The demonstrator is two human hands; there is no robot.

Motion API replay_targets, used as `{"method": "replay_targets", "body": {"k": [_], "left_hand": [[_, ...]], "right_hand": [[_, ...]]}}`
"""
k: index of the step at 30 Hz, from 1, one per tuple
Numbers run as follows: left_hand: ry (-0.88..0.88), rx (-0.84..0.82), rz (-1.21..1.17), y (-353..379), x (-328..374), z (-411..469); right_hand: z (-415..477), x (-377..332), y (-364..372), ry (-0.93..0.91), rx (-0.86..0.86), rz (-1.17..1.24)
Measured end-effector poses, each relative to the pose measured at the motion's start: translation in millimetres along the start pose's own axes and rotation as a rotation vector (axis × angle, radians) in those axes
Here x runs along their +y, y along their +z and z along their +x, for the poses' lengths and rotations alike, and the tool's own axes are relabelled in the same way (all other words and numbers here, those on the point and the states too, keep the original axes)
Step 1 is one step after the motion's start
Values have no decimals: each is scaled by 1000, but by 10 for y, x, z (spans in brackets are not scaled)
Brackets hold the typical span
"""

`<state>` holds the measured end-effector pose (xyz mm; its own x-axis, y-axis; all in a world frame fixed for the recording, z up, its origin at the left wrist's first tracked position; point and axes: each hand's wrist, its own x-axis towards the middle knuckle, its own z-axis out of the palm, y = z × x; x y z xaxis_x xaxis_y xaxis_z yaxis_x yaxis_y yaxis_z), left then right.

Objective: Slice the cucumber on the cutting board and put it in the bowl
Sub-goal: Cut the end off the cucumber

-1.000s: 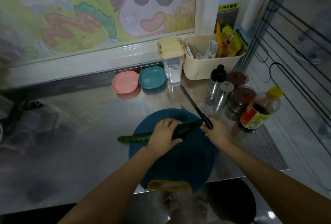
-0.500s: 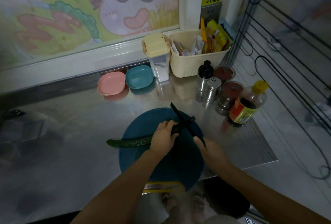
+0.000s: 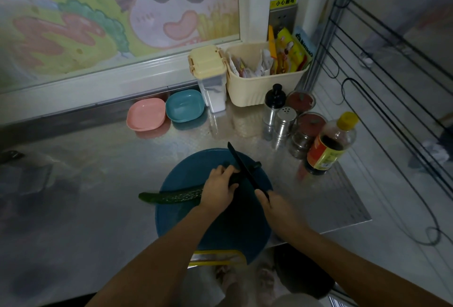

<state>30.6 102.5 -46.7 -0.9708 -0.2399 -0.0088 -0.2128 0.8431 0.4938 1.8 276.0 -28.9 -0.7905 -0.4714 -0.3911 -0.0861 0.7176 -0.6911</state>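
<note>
Containers, back row, left to right. A pink bowl (image 3: 145, 118) and a teal bowl (image 3: 185, 105) stand just beside each other at the back of the steel counter (image 3: 98, 184), below the window frame. Next is a clear canister (image 3: 212, 90) with a pale yellow lid and white contents in its lower part. It touches a cream basket (image 3: 259, 90) stuffed with upright sachets and packets. In front of the basket stand a black-capped shaker (image 3: 274, 106), a steel shaker (image 3: 284, 118) and two jars (image 3: 309, 130) with reddish lids; their contents cannot be made out. At far right is a yellow-capped bottle (image 3: 329, 143) holding dark liquid.

Writing. A yellow sign (image 3: 283, 2) above the basket reads "小心触电". The bottle's red and yellow label is illegible.

Task item. The cucumber (image 3: 176, 195) lies across the round blue cutting board (image 3: 220, 230). Its long axis runs left to right, rising slightly toward the right. Its left tip overhangs the board's edge, above the counter. The left hand (image 3: 219, 187) has its fingers curled over the cucumber's right part, pinning it down. The right hand (image 3: 275, 208) is clenched around the handle of a dark knife (image 3: 245, 171). The blade crosses the cucumber near its right end, tip pointing away and leftward. Whether it has cut through cannot be told.
</note>
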Motion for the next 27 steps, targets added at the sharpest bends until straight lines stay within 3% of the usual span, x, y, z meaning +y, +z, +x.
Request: {"method": "replay_targets", "body": {"k": [7, 10, 13, 16, 22, 27], "left_hand": [[7, 9, -6, 27, 22, 10], [-3, 11, -19, 23, 8, 7], [5, -3, -17, 7, -32, 1], [6, -22, -50, -6, -41, 4], [-158, -83, -188, -50, -70, 63], [-35, -133, -34, -91, 34, 33]], "right_hand": [[122, -65, -30, 55, -67, -10], [155, -34, 100, 63, 5, -173], [157, -32, 160, 65, 51, -191], [157, -33, 110, 90, 35, -80], [20, 174, -246, 113, 109, 171], [10, 145, -488, 103, 63, 207]]}}
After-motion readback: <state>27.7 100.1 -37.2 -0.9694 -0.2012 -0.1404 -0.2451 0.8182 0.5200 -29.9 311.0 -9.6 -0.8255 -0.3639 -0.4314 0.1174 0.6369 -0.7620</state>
